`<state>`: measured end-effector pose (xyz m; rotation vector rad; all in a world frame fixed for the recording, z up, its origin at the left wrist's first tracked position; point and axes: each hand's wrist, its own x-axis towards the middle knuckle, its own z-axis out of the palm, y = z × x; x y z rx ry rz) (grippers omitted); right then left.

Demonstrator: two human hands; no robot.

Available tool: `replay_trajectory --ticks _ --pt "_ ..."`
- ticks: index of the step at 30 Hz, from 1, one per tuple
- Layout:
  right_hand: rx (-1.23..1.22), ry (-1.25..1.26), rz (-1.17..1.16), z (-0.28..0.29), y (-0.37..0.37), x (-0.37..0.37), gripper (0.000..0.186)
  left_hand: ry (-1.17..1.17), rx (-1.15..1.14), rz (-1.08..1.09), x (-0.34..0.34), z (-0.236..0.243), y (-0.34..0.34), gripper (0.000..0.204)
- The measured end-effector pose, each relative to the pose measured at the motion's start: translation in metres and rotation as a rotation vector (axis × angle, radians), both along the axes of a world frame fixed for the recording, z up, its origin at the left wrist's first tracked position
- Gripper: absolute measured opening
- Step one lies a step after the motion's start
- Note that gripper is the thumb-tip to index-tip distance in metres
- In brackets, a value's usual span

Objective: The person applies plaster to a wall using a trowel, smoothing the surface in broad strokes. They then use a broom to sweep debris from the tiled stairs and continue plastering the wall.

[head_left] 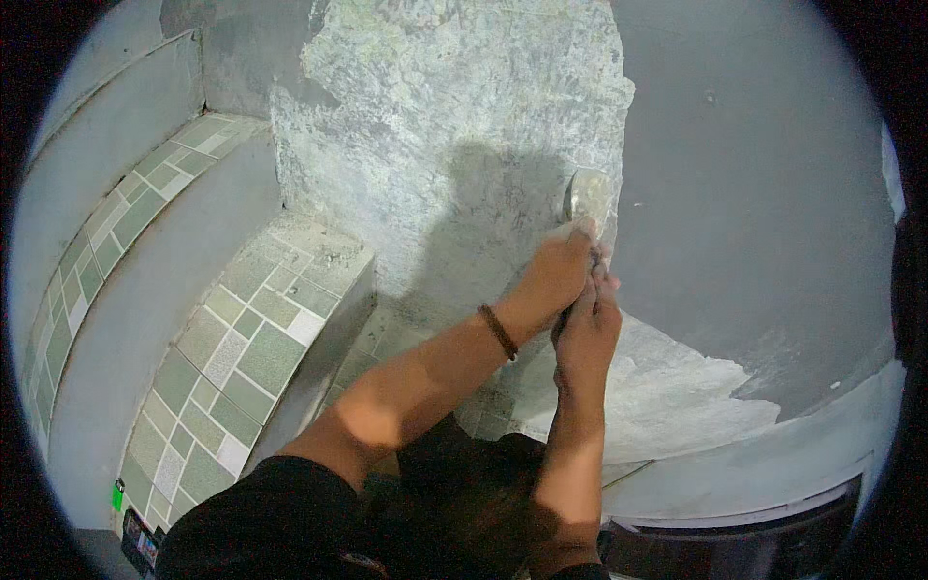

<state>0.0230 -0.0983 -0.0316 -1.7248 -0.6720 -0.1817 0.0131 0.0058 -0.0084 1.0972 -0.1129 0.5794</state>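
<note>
Black sleeves (261, 522), two of them, are seen nearest the camera, at 5 and 7 o'clock. One scraper (592, 193) is held at 2 o'clock, its blade apparently laid against the wall near the paint edge. Its neck is pinched by the left hand (565, 266), and its mostly hidden handle is clasped by the right hand (588, 324) just below. Judging by the surface, roughly half the job is done: a broad pale patch (464, 77) is bared at 12 o'clock and carried round to 4 o'clock, while grey paint (754, 251) is left at 3 o'clock and at 11 o'clock. Counted besides are one dark bracelet (498, 331) on the left wrist, two tiled steps (193, 387) toward 9 o'clock, and one phone (140, 539) and one green object (118, 495) near 8 o'clock.
</note>
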Motion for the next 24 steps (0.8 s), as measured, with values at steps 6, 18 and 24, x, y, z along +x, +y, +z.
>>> replay_trajectory --ticks 6,18,24 --pt "-0.097 0.145 0.033 -0.035 -0.001 -0.024 0.039 0.244 -0.227 0.006 -0.025 -0.030 -0.016 0.051" --pt "-0.097 0.184 0.074 -0.006 0.025 -0.029 0.038 0.067 0.094 0.287 -0.017 -0.021 0.017 0.046" --pt "0.119 0.112 0.151 -0.025 0.035 -0.029 0.041 0.190 0.046 0.224 -0.021 -0.031 0.023 0.040"
